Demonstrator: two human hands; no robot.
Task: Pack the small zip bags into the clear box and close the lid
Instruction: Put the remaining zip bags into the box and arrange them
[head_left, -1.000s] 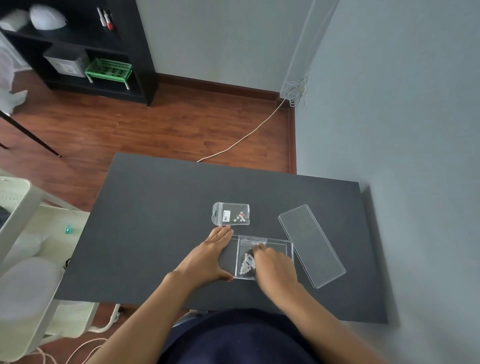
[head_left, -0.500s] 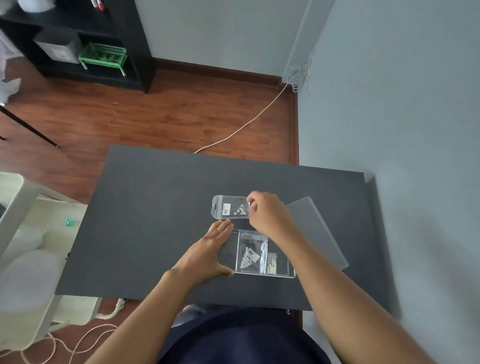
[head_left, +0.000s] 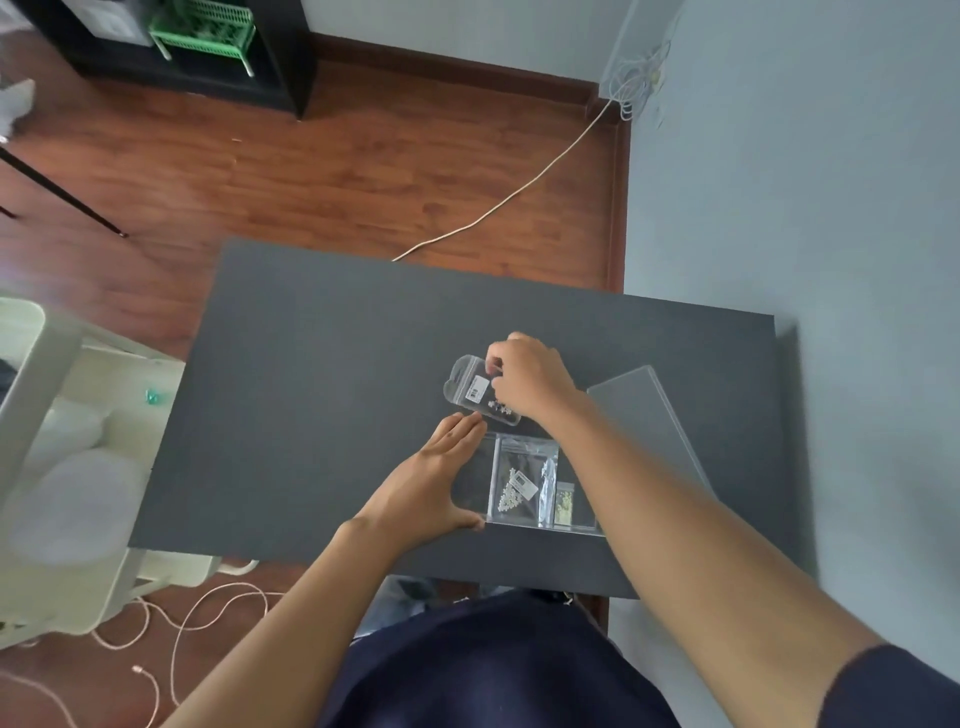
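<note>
Step in hand: pickup of the last loose zip bag; box not yet full, lid off.

Right hand (head_left: 530, 382) is closed in a fingertip pinch on the far end of the loose zip bag (head_left: 475, 391), which is tilted and appears partly lifted off the counter (head_left: 311, 415); whether its near edge touches the surface cannot be told. Left hand (head_left: 431, 486) lies open and flat, fingers together, thumb along the near edge, bracing the left end of the clear box (head_left: 524, 486). The box sits near the front of the counter and already holds two bags: a bead bag (head_left: 519, 486) and a smaller bag (head_left: 565, 504) to its right. The lid (head_left: 649, 421) lies beside the box on the right, partly hidden by the right forearm. Judgement: next move calls for carrying the pinched bag toward the body and laying it flat in the box, probably the empty left part, then fetching the lid.
</note>
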